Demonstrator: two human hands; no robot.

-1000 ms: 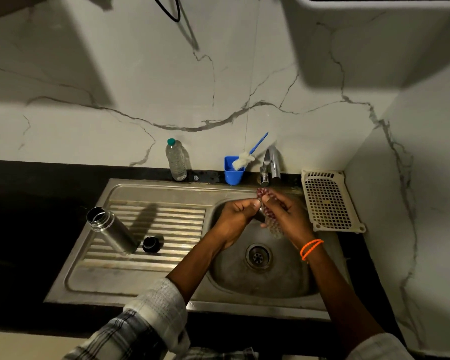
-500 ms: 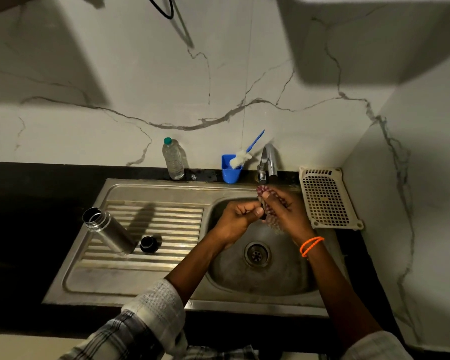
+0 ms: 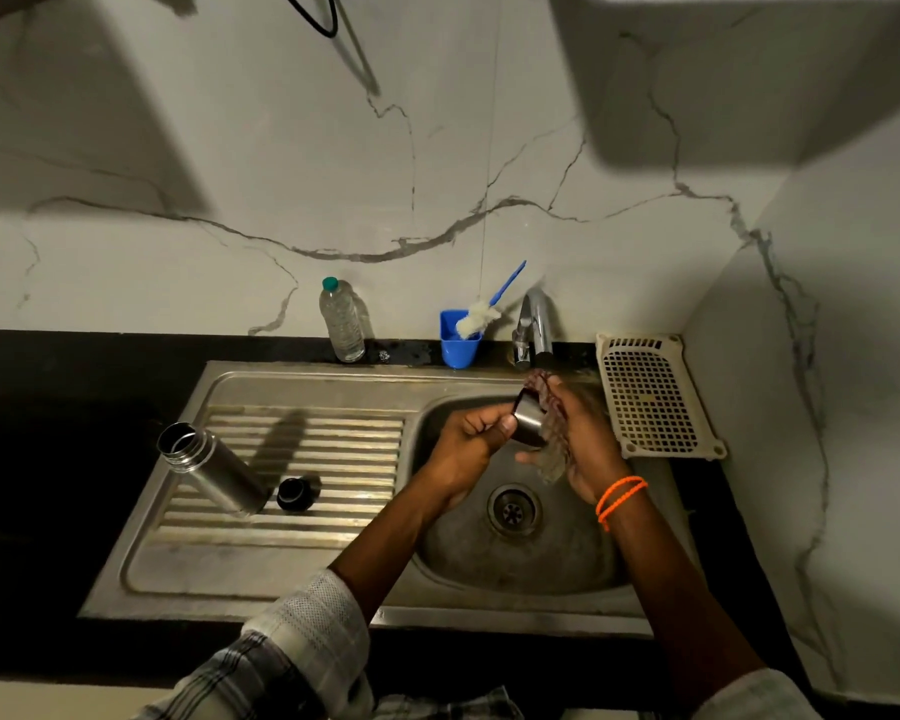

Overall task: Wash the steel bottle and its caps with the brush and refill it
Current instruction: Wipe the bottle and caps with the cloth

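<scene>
Over the sink basin (image 3: pixel 567 563), my left hand (image 3: pixel 468 444) grips a small steel cap (image 3: pixel 528 420), tilted under the tap (image 3: pixel 536 324). My right hand (image 3: pixel 583 439) holds a dark mesh scrubber (image 3: pixel 552 433) pressed against the cap. The open steel bottle (image 3: pixel 209 467) stands on the ribbed drainboard (image 3: pixel 307 449) at the left. A black inner cap (image 3: pixel 294 493) lies just right of the bottle. The white-bristled brush with a blue handle (image 3: pixel 484 314) leans in a blue cup (image 3: pixel 458 345) behind the sink.
A clear plastic water bottle (image 3: pixel 343 324) with a green lid stands on the black counter at the wall. A cream plastic strainer tray (image 3: pixel 650 397) lies right of the basin. Marble walls close in behind and at the right.
The steel cap has tipped up and shows more between my hands; the scrubber has shifted lower along it. The bottle and black cap have stayed put.
</scene>
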